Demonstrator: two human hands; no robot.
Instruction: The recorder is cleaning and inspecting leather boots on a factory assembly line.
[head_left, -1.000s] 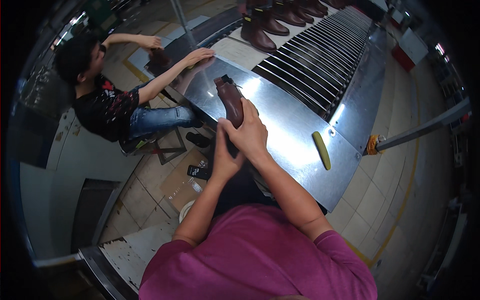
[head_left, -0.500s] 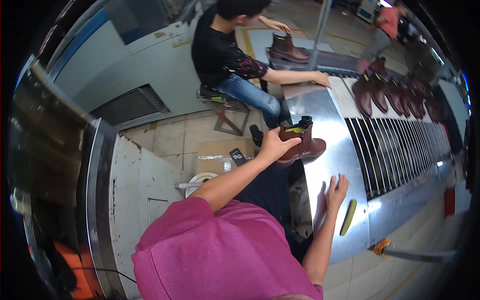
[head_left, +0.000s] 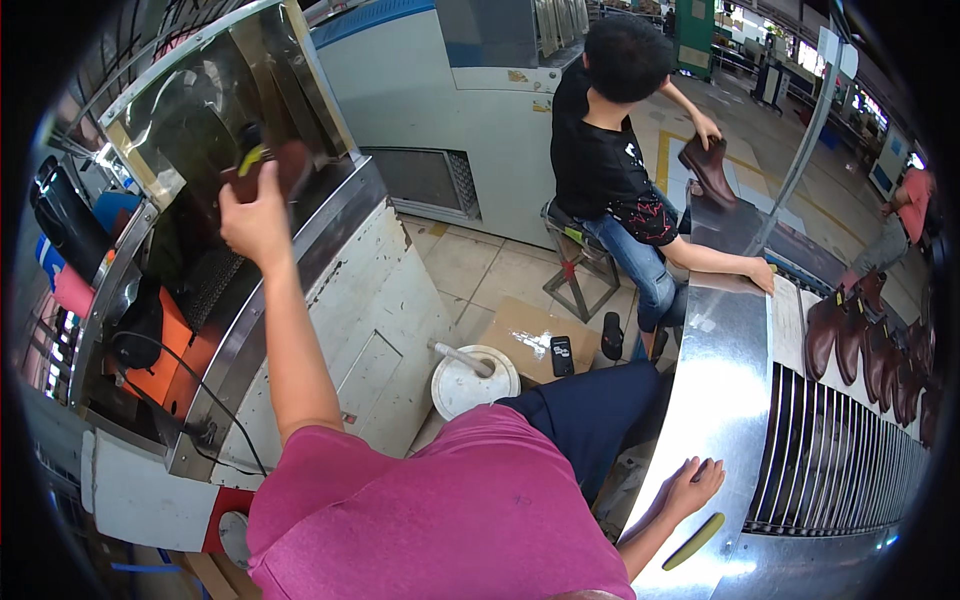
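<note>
My left hand (head_left: 257, 222) is stretched out to the far left, its fingers closed on a brown ankle boot (head_left: 292, 166). The boot shows a black and yellow-green part at its top and is slightly blurred. It is at the mouth of a metal-edged machine, in front of clear hanging flaps (head_left: 185, 125). On the right, my right hand (head_left: 694, 488) lies on the shiny metal table (head_left: 725, 345), fingers loosely bent and apart, holding nothing. Close beside it on the table is a narrow olive-green strip-like piece (head_left: 693, 542).
A co-worker (head_left: 608, 170) on a stool holds another brown boot (head_left: 708, 170). Several brown boots (head_left: 852, 335) stand by the metal-bar conveyor (head_left: 835, 450) at right. A white bucket (head_left: 448, 395), a cardboard sheet (head_left: 515, 335) and a black cable (head_left: 222, 418) are nearby.
My left hand has carried the boot from above the metal table across to the machine on the left. The view has turned left. My right hand stays on the table.
</note>
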